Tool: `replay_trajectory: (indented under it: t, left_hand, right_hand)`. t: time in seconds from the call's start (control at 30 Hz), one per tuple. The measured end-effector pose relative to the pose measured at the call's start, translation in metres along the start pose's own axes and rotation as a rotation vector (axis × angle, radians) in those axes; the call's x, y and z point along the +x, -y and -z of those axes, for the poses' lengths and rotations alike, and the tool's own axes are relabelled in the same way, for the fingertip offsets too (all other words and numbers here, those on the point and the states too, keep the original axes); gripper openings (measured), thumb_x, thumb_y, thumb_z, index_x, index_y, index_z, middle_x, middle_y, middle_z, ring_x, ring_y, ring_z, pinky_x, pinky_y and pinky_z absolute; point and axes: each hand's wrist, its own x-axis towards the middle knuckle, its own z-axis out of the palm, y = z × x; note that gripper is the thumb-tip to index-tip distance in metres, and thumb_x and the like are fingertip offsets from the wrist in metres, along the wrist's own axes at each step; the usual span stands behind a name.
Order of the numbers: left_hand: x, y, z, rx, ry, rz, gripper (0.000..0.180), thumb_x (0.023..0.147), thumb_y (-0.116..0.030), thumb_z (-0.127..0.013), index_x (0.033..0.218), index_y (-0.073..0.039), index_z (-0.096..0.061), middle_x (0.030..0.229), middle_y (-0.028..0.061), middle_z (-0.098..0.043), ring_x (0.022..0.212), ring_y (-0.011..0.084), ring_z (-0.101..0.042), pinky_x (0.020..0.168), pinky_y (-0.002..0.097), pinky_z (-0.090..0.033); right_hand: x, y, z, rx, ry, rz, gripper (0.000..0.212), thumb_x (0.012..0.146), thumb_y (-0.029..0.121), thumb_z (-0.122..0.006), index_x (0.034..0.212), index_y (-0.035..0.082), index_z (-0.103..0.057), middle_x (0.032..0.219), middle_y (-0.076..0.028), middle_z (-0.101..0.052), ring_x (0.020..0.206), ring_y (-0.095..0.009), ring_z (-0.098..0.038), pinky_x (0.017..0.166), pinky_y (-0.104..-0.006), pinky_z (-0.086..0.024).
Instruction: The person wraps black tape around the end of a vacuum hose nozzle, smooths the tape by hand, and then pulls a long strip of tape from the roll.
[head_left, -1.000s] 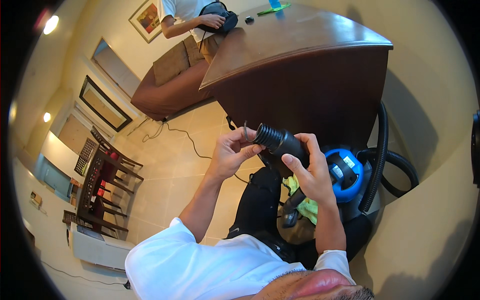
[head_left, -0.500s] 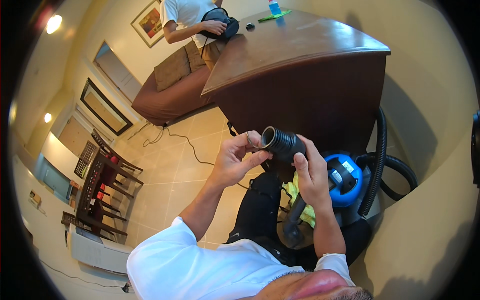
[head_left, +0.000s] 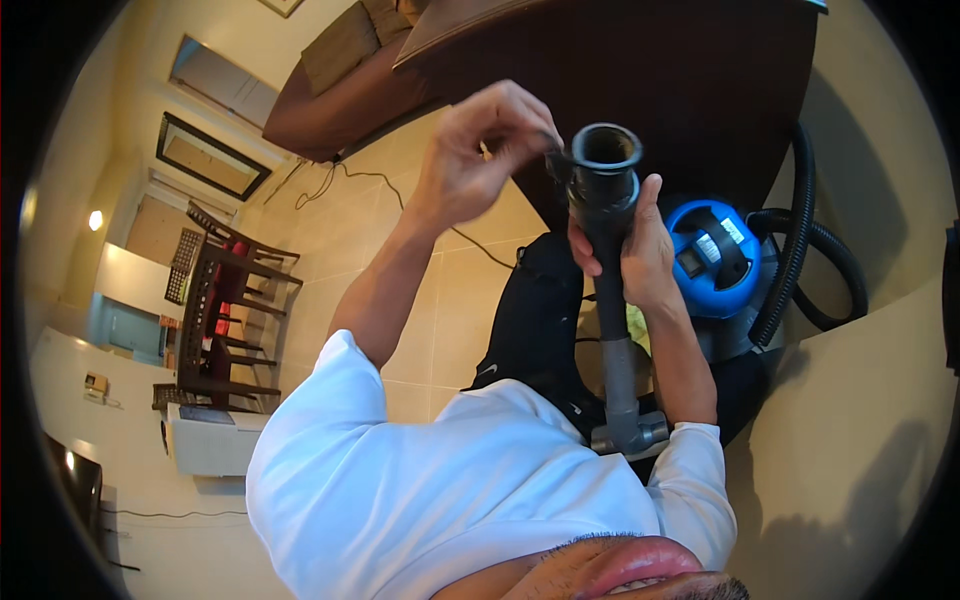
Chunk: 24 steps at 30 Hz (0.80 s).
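My right hand [head_left: 640,255] is wrapped around a black and grey vacuum tube [head_left: 605,190], just under its ribbed collar. The tube stands upright with its round open end facing me. Its lower end carries a grey fitting [head_left: 630,435] near my chest. My left hand [head_left: 470,150] is raised beside the tube's top, and its fingertips pinch the collar's rim. A small blue canister vacuum [head_left: 715,255] sits on the floor behind my right hand, with a black ribbed hose [head_left: 805,250] looping from it.
A dark wooden table [head_left: 680,70] stands right behind the hands. A brown sofa [head_left: 330,95] is farther back. A power cord [head_left: 330,185] trails over the tiled floor. Dark chairs [head_left: 215,300] and a white appliance [head_left: 205,440] stand at the left.
Both hands have lifted the tube closer to me and turned it upright, so its open end now faces me. The person at the far table has left the view.
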Motion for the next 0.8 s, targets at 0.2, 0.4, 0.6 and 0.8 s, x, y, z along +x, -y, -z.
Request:
replay_trajectory:
  t: [0.2, 0.4, 0.6, 0.8]
  left_hand:
    - [0.002, 0.008, 0.032, 0.051, 0.072, 0.093, 0.011, 0.097, 0.008, -0.061, 0.095, -0.003, -0.06, 0.104, 0.0117, -0.067, 0.102, 0.02, -0.068, 0.091, 0.0323, -0.054]
    - [0.002, -0.007, 0.053, -0.287, 0.093, 0.142, 0.01, 0.086, -0.01, -0.066, 0.081, -0.004, -0.06, 0.099, 0.0153, -0.071, 0.1, 0.0259, -0.069, 0.097, 0.0399, -0.053]
    - [-0.003, -0.016, 0.071, -0.397, 0.107, 0.403, 0.014, 0.078, -0.016, -0.066, 0.077, -0.006, -0.057, 0.09, 0.018, -0.071, 0.089, 0.0257, -0.07, 0.09, 0.0378, -0.055]
    - [-0.008, 0.018, 0.085, -0.549, 0.056, 0.568, 0.016, 0.076, -0.017, -0.066, 0.078, -0.005, -0.055, 0.085, 0.019, -0.07, 0.075, 0.0265, -0.071, 0.072, 0.0356, -0.06]
  right_hand:
    - [-0.004, -0.018, -0.029, 0.292, 0.17, 0.056, 0.08, 0.091, 0.082, -0.047, 0.098, 0.003, -0.057, 0.061, -0.002, -0.055, 0.049, -0.009, -0.052, 0.047, -0.0236, -0.043]
    - [0.002, -0.026, -0.041, 0.281, 0.054, 0.151, 0.086, 0.078, 0.072, -0.077, 0.123, 0.004, -0.049, 0.086, -0.008, -0.059, 0.072, -0.014, -0.065, 0.066, -0.0308, -0.056]
    - [0.002, -0.039, -0.051, 0.48, 0.204, 0.203, 0.081, 0.085, 0.049, -0.084, 0.138, 0.005, -0.04, 0.118, -0.012, -0.062, 0.101, -0.023, -0.069, 0.094, -0.0445, -0.057]
    - [-0.003, -0.044, -0.068, 0.555, 0.183, -0.047, 0.05, 0.101, 0.026, -0.071, 0.138, 0.004, -0.044, 0.123, -0.012, -0.065, 0.111, -0.022, -0.067, 0.103, -0.0363, -0.051]
